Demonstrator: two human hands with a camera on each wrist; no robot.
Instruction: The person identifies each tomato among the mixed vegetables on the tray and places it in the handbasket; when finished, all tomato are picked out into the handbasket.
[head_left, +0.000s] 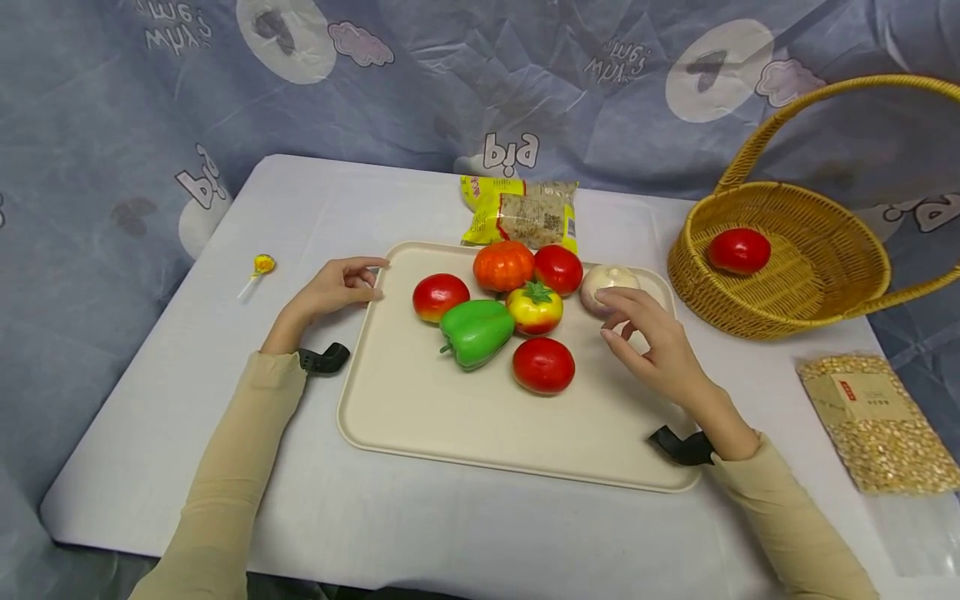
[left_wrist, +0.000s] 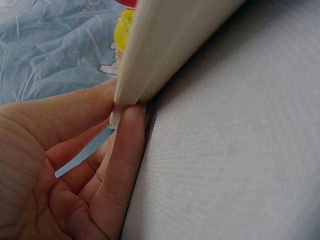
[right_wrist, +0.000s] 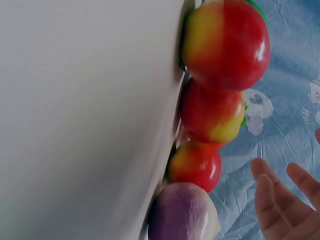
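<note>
The left hand [head_left: 335, 286] pinches the tray [head_left: 450, 421] by its edge; the right hand [head_left: 654, 343] is loosely spread near a purple-and-white turnip [head_left: 604, 280].

Soft light across the tray [head_left: 435, 421] (wrist views dimmer), white glint on right wrist view's topmost fruit [right_wrist: 227, 47].

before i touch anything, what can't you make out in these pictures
- Head view: part of the purple-white vegetable, behind the right hand.
- Head view: the rest of the basket handle, cut off by the right edge.
- Head view: fine print on the kernel bag, too small.
- Left wrist view: what the red thing is, cut off by the top edge.
</note>
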